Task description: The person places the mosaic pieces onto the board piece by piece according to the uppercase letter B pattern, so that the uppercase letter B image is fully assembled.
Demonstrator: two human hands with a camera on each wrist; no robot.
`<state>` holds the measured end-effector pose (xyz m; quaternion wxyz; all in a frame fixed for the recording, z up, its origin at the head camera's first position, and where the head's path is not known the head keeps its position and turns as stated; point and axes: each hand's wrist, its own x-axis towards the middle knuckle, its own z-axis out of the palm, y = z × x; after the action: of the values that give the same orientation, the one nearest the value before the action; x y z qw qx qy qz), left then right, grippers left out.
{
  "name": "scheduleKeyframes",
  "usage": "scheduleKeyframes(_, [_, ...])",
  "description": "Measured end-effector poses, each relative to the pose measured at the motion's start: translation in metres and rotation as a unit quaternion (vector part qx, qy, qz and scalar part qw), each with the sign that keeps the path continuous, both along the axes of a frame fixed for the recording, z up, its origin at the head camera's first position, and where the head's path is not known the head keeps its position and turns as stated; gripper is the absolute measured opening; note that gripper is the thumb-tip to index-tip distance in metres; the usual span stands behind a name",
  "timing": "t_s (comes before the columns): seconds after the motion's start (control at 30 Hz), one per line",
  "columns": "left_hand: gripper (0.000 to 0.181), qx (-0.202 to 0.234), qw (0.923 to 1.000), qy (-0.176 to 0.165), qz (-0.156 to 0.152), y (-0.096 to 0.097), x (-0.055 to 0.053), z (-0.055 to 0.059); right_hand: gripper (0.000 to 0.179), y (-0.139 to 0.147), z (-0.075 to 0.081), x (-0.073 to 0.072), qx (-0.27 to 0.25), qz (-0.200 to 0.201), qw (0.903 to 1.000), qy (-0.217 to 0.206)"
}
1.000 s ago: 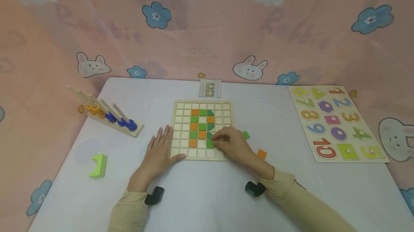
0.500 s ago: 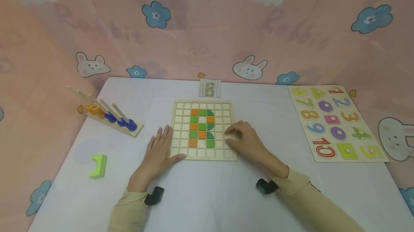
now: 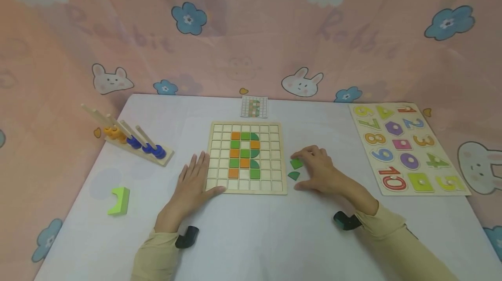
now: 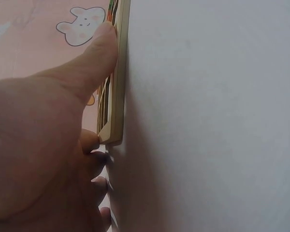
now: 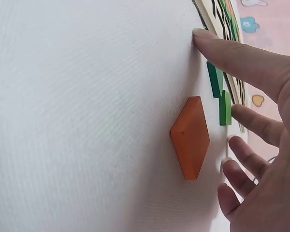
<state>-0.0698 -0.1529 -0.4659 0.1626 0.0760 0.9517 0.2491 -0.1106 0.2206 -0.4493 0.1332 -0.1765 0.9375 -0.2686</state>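
Note:
A wooden grid board (image 3: 275,186) lies mid-table, with orange and green tiles (image 3: 245,163) set in its cells like a letter R. My left hand (image 3: 188,189) rests at the board's left side, fingers straight along it. In the left wrist view its thumb (image 4: 99,50) lies over the board's near edge. Right of the board, my right hand (image 3: 325,172) is spread, thumb and index finger apart. Its index fingertip is right at a green square tile (image 3: 296,164). A dark green quarter-round tile (image 3: 293,176) lies beside that tile. Beneath the palm is an orange tile (image 5: 191,140).
Behind the board lies a pattern card (image 3: 254,107). A peg stacker (image 3: 145,152) with orange and blue beads stands at the left, and a light green notched block (image 3: 123,201) sits nearer me. The number puzzle board (image 3: 409,176) lies at the right.
My right hand has moved off the grid board to the right, its fingers spreading over the loose tiles. A quarter-round tile stays in the board. My left hand has not moved.

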Motion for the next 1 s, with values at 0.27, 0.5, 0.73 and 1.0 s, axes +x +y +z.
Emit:
scheduleKeyframes(0.27, [0.11, -0.001, 1.0, -0.001, -0.002, -0.0005, 0.0002, -0.0017, 0.061, 0.0028, -0.0001, 0.0002, -0.035, -0.007, 0.9991, -0.024])
scheduleKeyframes(0.5, [0.11, 0.002, 1.0, -0.002, -0.001, -0.0008, 0.0002, -0.0018, 0.046, 0.004, -0.0016, -0.0003, -0.055, -0.018, 0.9981, -0.021])
scheduleKeyframes(0.73, [0.111, 0.001, 1.0, -0.003, -0.002, -0.0013, 0.0003, -0.0018, 0.044, 0.0043, 0.0008, 0.0002, -0.061, -0.023, 0.9978, -0.009])
scheduleKeyframes(1.0, [0.111, 0.001, 1.0, 0.001, -0.001, -0.0011, -0.0004, -0.0032, 0.03, 0.0027, -0.0009, 0.0005, -0.088, -0.04, 0.9953, 0.005])
